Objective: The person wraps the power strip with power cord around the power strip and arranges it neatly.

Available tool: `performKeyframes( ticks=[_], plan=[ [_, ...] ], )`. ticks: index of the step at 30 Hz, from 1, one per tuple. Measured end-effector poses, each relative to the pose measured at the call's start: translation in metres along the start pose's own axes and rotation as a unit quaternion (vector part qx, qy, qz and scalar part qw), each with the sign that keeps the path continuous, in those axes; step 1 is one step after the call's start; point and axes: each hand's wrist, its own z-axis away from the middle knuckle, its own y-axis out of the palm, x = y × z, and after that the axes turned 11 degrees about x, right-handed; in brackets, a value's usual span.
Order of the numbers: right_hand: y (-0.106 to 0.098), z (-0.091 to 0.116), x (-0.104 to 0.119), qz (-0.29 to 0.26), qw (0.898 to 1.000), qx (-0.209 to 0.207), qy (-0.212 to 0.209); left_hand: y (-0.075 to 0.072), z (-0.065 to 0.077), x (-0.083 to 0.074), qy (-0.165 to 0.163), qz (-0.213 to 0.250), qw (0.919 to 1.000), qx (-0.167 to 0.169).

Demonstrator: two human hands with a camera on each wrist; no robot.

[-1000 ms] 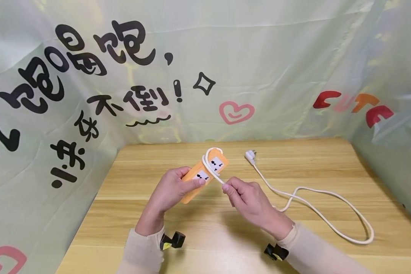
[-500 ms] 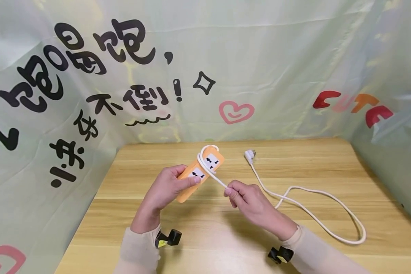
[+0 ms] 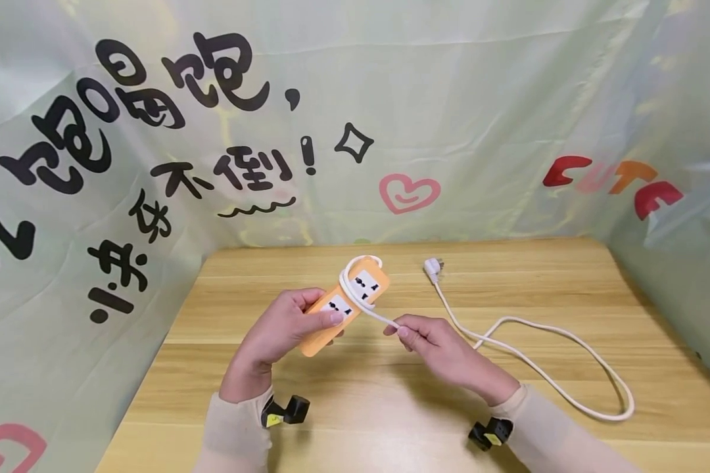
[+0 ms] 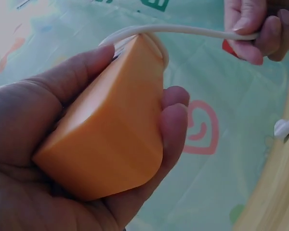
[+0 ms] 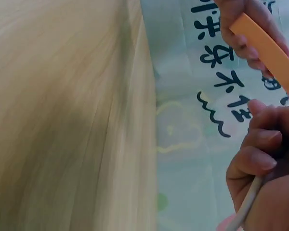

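Pale green sheeting (image 3: pixel 479 98) backs the wooden counter (image 3: pixel 390 420), and both hands are up over it: left hand (image 3: pixel 278 332) at the strip's eight o'clock, right hand (image 3: pixel 434 341) at four. Left fingers grip the raised orange power strip (image 4: pixel 123 125); right fingers pinch its white cord (image 4: pixel 192 31), looped round the far end. Two socket panels (image 3: pixel 366 282) sit in the strip; the plug (image 3: pixel 432 269) lies at two o'clock.

Behind the wooden table (image 3: pixel 355 427), a pale green sheet (image 3: pixel 461 118) was seen; black characters (image 3: pixel 236 72) were printed left of it, coloured letters (image 3: pixel 634 171) right.
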Motion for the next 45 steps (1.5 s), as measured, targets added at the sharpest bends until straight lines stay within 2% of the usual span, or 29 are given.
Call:
performKeyframes(
  ticks=[2, 9, 13, 17, 21, 25, 29, 32, 35, 39, 43, 45],
  plan=[
    [-0.002, 0.0, -0.003, 0.0, 1.0, 0.0, 0.01, -0.001, 0.001, 0.0, 0.002, -0.004, 1.0, 0.007],
    [-0.004, -0.005, -0.009, 0.045, 0.997, -0.038, 0.059, -0.003, 0.005, 0.001, 0.023, -0.021, 0.9988, 0.037],
    [-0.006, -0.007, -0.01, 0.052, 0.995, -0.033, 0.08, -0.002, 0.005, 0.001, 0.041, -0.041, 0.9963, 0.063],
    [-0.014, -0.009, -0.012, 0.043, 0.997, 0.018, 0.055, -0.002, 0.005, 0.002, 0.055, -0.064, 0.9924, 0.089],
    [-0.024, -0.011, -0.014, 0.049, 0.997, 0.061, 0.019, -0.001, 0.008, 0.003, 0.056, -0.064, 0.9888, 0.122],
    [-0.025, -0.015, -0.014, 0.12, 0.992, 0.036, 0.011, 0.002, 0.009, 0.002, 0.062, -0.065, 0.9822, 0.165],
    [-0.023, -0.019, -0.015, 0.202, 0.979, -0.003, 0.016, 0.006, 0.009, 0.002, 0.06, -0.078, 0.9766, 0.191],
    [-0.025, -0.022, -0.014, 0.196, 0.98, 0.0, 0.024, 0.008, 0.007, 0.004, 0.051, -0.094, 0.9736, 0.202],
    [-0.03, -0.024, -0.01, 0.153, 0.987, 0.041, 0.024, 0.01, 0.006, 0.006, 0.042, -0.104, 0.9689, 0.221],
    [-0.037, -0.026, -0.006, 0.141, 0.986, 0.089, 0.0, 0.013, 0.004, 0.007, 0.034, -0.111, 0.9612, 0.25],
    [-0.037, -0.031, -0.007, 0.199, 0.978, 0.067, -0.011, 0.019, 0.002, 0.008, 0.024, -0.125, 0.9546, 0.269],
    [-0.037, -0.032, -0.007, 0.22, 0.974, 0.049, 0.003, 0.022, 0.0, 0.007, 0.017, -0.14, 0.9511, 0.275]
  ],
)
